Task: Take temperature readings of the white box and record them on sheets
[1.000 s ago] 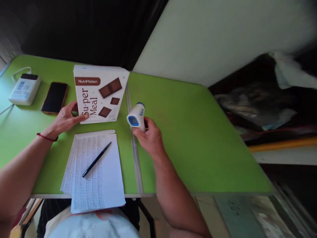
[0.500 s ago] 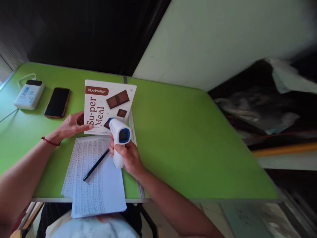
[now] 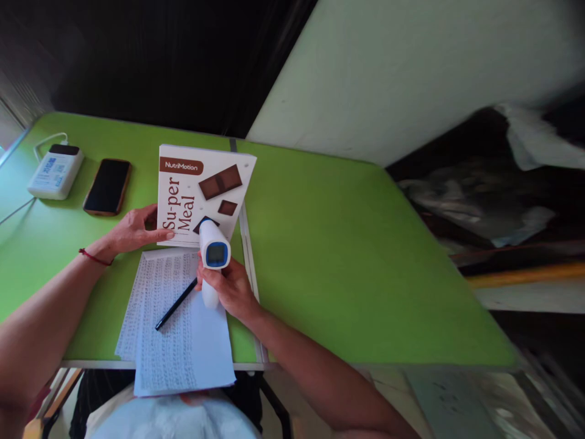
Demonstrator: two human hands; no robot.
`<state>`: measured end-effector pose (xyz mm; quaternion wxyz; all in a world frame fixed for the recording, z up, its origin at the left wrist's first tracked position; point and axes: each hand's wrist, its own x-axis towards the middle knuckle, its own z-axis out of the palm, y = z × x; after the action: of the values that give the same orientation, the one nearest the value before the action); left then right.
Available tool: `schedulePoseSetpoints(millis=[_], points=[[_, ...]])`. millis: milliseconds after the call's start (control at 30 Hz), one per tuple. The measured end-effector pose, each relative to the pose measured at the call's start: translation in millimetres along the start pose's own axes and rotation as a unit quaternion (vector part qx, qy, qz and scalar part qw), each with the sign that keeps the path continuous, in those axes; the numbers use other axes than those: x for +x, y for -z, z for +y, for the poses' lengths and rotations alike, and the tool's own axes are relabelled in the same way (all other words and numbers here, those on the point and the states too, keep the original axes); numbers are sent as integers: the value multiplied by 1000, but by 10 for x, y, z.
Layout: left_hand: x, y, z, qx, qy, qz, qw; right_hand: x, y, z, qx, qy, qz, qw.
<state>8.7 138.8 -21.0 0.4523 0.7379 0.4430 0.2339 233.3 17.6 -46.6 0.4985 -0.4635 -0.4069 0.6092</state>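
My left hand (image 3: 138, 229) grips the lower left corner of a white box (image 3: 205, 183) printed "NutriMotion Su-per Meal", its thumb on the front and its other fingers partly hidden behind. In my right hand (image 3: 231, 285) is a white and blue infrared thermometer (image 3: 214, 244), fingers wrapped round its handle. Its front end overlaps the lower part of the box and its small screen faces me; whether the two touch I cannot tell. Below lie handwritten sheets of paper (image 3: 183, 360), with a black pen (image 3: 176, 305) slanting across them under the thermometer.
A smartphone (image 3: 108, 186) in a brown case lies left of the box. Beyond it sits a white power bank (image 3: 57, 172) with cables. The green table (image 3: 347, 262) has a seam near its middle. Dark shelving with crumpled plastic (image 3: 484, 201) stands at the right.
The thermometer in my right hand has shifted slightly left and turned, so its screen faces me more squarely. My left hand keeps its hold on the box.
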Motion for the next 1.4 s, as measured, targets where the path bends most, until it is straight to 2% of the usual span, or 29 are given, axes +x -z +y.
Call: schedulePoseSetpoints(millis=[133,433,967,1400], points=[[-7,-9,2,6,-6,5,1000,-8,2,40,-22,-2,12,1000],[-9,2,30,10,11,0,1000,-27,-5,46,-94,45,23,994],[-12,9,33,2,9,-9,1000,-7,10,62,-92,51,23,994],[-11,32,70,37,9,-15,999,-27,7,44,-96,44,20,994]])
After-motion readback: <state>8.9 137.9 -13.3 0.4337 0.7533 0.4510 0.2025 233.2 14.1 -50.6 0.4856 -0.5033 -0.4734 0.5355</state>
